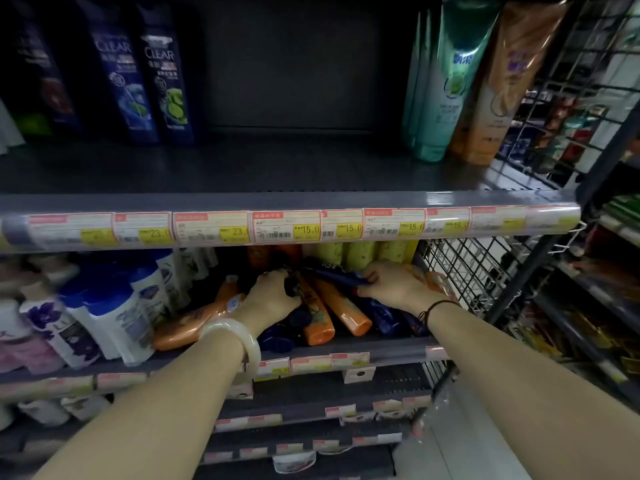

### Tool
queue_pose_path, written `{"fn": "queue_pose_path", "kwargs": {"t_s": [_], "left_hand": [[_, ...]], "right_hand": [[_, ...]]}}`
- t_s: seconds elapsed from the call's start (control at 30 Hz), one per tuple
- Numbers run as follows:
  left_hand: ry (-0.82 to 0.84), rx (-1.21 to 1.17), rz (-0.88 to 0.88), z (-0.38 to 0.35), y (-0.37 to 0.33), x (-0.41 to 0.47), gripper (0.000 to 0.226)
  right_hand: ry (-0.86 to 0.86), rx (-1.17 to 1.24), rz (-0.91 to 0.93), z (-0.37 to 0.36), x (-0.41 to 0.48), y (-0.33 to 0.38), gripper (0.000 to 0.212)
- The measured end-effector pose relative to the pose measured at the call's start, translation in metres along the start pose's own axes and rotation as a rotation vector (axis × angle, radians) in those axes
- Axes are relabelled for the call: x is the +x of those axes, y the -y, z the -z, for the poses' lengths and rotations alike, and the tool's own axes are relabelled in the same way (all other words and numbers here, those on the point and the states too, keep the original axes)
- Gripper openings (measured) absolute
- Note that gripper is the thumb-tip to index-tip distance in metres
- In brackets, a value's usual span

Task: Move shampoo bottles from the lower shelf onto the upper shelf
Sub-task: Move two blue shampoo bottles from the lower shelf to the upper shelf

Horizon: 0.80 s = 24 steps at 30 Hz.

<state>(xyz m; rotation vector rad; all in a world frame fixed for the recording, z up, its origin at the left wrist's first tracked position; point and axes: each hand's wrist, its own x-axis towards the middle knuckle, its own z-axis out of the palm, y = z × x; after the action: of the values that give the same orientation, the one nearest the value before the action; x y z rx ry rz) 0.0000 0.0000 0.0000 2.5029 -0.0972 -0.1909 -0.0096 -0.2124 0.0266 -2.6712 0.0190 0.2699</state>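
Observation:
Both my hands reach into the lower shelf (391,351), where orange bottles (346,310) and dark blue bottles (384,320) lie in a jumble. My left hand (273,296), with a pale bangle on the wrist, is closed on a dark bottle top (290,282) in the pile. My right hand (394,284), with a dark cord on the wrist, grips a blue bottle (339,274) lying across the heap. The upper shelf (277,164) above has a wide bare stretch in its middle.
Dark blue bottles (162,81) stand upright at the upper shelf's left, and green (446,88) and orange tubes (498,91) at its right. White bottles with blue caps (114,306) crowd the lower shelf's left. A wire mesh panel (485,271) closes the right side. A strip of price labels (287,226) fronts the upper shelf.

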Motion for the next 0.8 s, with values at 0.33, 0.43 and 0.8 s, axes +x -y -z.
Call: {"fn": "queue_pose_path", "kwargs": {"t_s": [0.33,0.43,0.8], "left_hand": [[-0.112,-0.152,0.180,-0.018,0.001,0.017,0.060],[-0.123,-0.201,0.222,-0.019,0.001,0.018,0.058],[-0.036,-0.167,0.345,-0.014,-0.001,0.028,0.047]], "right_hand": [[-0.042,0.046,-0.071,-0.005,0.021,-0.026,0.034],[-0.023,0.101,-0.103,-0.010,0.029,-0.030,0.035],[0.065,0.135,-0.156,-0.018,0.040,-0.030,0.036]]}}
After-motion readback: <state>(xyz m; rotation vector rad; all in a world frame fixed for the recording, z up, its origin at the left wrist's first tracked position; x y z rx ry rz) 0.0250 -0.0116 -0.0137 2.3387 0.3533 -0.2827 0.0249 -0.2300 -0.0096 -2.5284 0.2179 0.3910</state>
